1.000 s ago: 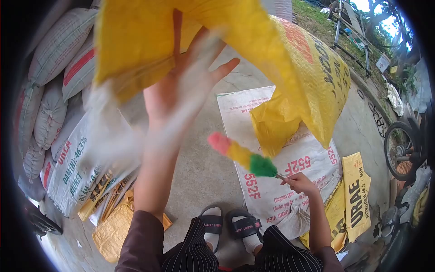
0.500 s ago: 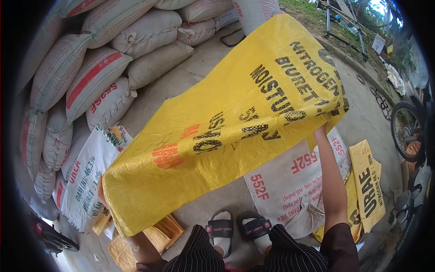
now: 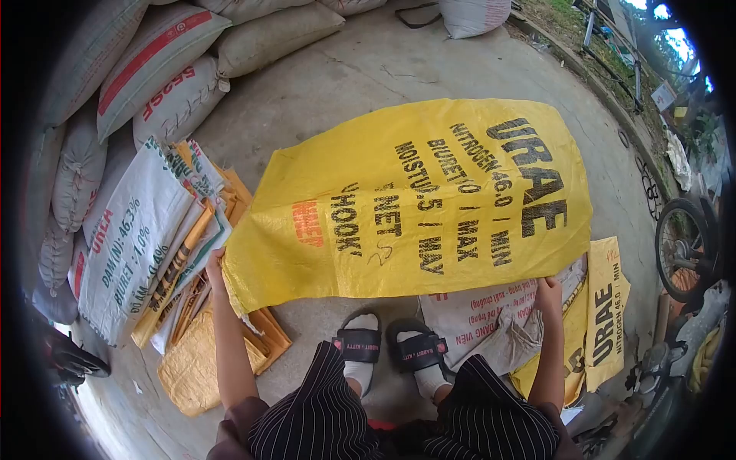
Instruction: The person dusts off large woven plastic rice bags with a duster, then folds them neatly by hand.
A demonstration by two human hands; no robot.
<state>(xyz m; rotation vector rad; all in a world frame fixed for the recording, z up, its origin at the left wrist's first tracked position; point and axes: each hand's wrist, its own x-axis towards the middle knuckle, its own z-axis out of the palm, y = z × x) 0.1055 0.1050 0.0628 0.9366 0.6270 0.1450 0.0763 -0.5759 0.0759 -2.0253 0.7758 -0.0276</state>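
Observation:
A yellow woven sack printed with URAE is spread out flat in front of me, above the concrete floor. My left hand is closed on its near left corner. At the near right edge, my right hand grips the sack, its fingers partly hidden. Beside my left hand lies a pile of flattened white and yellow sacks, with folded yellow sacks nearer to me. Below my right hand is a flat white sack, partly covered by the yellow one. A folded yellow URAE sack lies right of it.
Full white sacks are stacked along the left and back left. Another full sack stands at the far edge. A bicycle wheel is at the right. My sandalled feet are on the concrete floor.
The yellow sack has come down from a raised, tilted position and now lies flatter, its URAE print showing. Both hands have kept hold of it. My view has tilted downward.

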